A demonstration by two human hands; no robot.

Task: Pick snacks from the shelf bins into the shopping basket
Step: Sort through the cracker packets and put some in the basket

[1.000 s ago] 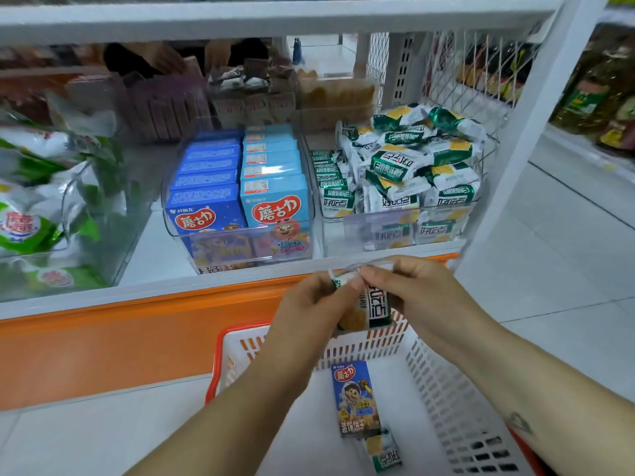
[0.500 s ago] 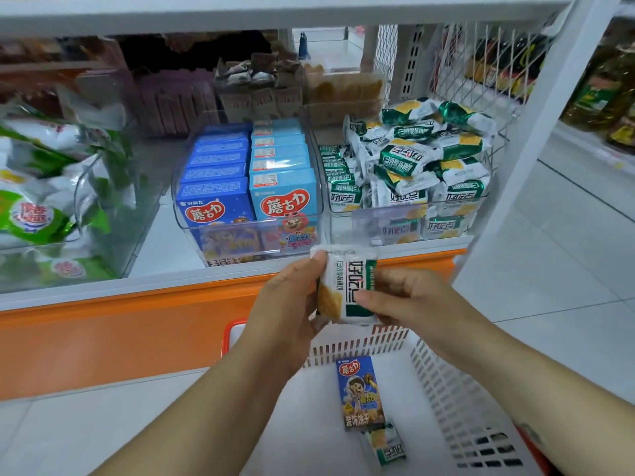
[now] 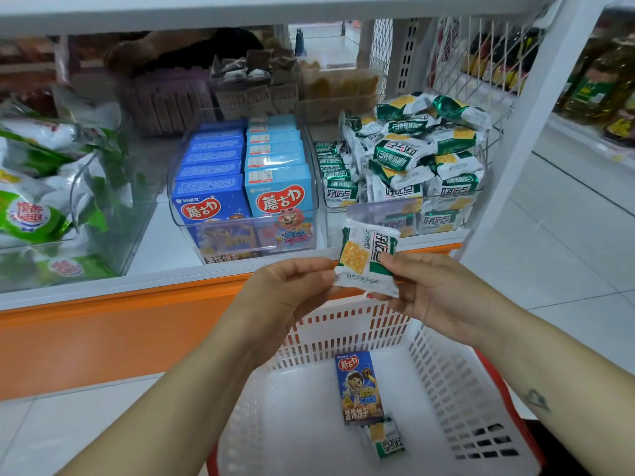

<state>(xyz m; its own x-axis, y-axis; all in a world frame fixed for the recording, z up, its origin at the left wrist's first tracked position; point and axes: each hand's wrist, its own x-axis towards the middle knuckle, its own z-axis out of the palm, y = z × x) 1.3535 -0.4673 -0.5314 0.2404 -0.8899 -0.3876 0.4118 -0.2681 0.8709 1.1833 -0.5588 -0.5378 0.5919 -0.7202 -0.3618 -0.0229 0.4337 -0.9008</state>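
Observation:
A green-and-white cracker packet (image 3: 365, 256) is held upright above the far rim of the white shopping basket (image 3: 343, 329). My right hand (image 3: 431, 295) pinches its right side. My left hand (image 3: 287, 293) pinches its lower left corner with curled fingers. On the basket floor lie a dark blue snack box (image 3: 359, 388) and another green cracker packet (image 3: 386, 438). Just behind the held packet, a clear bin (image 3: 405, 159) on the shelf is piled with the same packets.
A clear bin of blue snack boxes (image 3: 240, 187) stands at the shelf's middle, and a bin of green-and-white bags (image 3: 31, 207) at the left. More snack bins fill the back row. A white shelf post (image 3: 536, 108) rises at the right, an orange base panel (image 3: 103, 338) below.
The cracker packet has risen a little and turned its printed front toward me, and both hands have shifted their grip on it. The basket contents have not moved.

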